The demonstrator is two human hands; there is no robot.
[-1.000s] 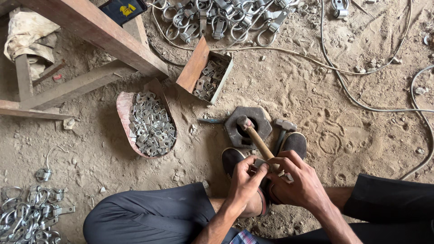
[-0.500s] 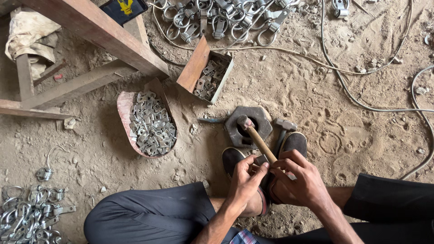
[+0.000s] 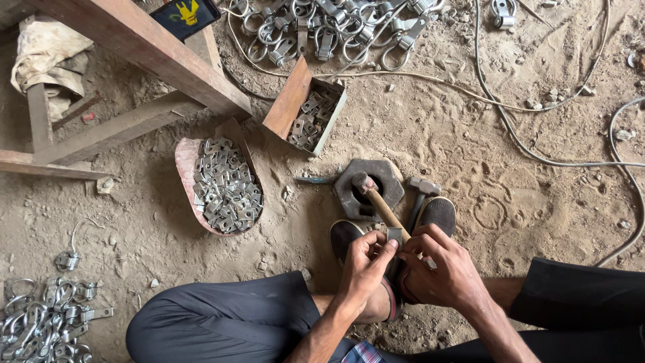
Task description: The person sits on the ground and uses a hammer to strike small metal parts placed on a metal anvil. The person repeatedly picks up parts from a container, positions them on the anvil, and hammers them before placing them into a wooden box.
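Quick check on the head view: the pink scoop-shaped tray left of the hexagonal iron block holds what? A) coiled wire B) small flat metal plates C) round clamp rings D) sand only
B: the pink tray is heaped with small flat metal plates, while the clamp rings lie in a separate pile on the ground at the top of the view, beyond the hexagonal block.

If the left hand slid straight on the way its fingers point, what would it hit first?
Most likely the right hand: the left hand points across at it, with only a small metal piece pinched between them. Depth unclear.
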